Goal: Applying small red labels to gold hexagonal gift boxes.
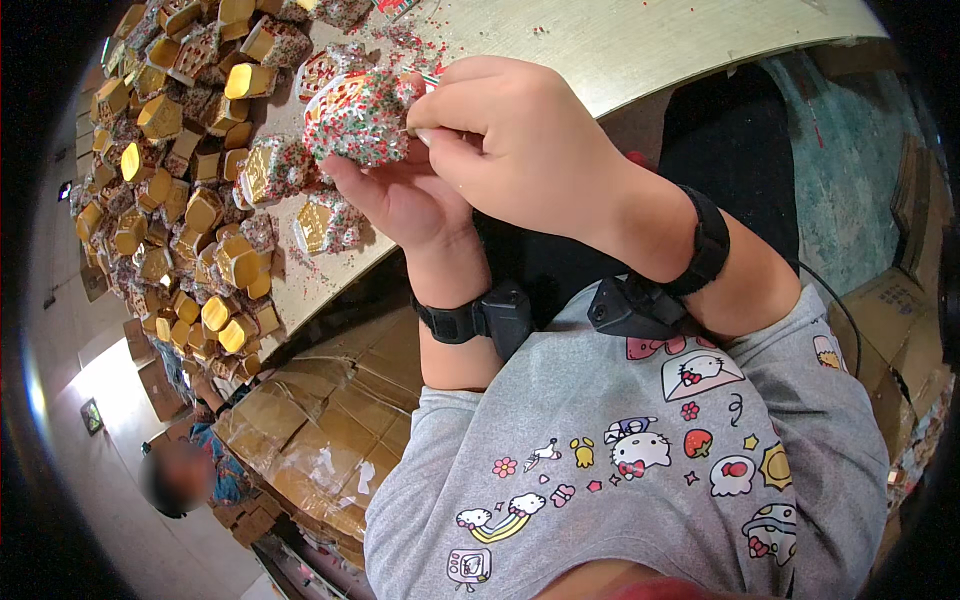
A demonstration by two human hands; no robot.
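A small house-shaped ornament [358,125], crusted with red, green and white beads, rests in my left hand [405,195]. That hand is turned palm up, with its thumb against the ornament's lower edge and its other fingers mostly hidden behind. My right hand [510,130] reaches across from the right, thumb and forefinger pinched together at the ornament's right side. Whatever sits between those fingertips is too small to make out. Just left of my hands, another beaded house [270,170] with a gold front lies on the table, and a similar one [327,222] lies below it.
A big heap of gold-bottomed beaded houses [185,200] covers the left of the pale table [640,50]. Loose beads are scattered near its far edge. Cardboard boxes [320,420] stand against the table's near side. Another person [180,478] is at the lower left.
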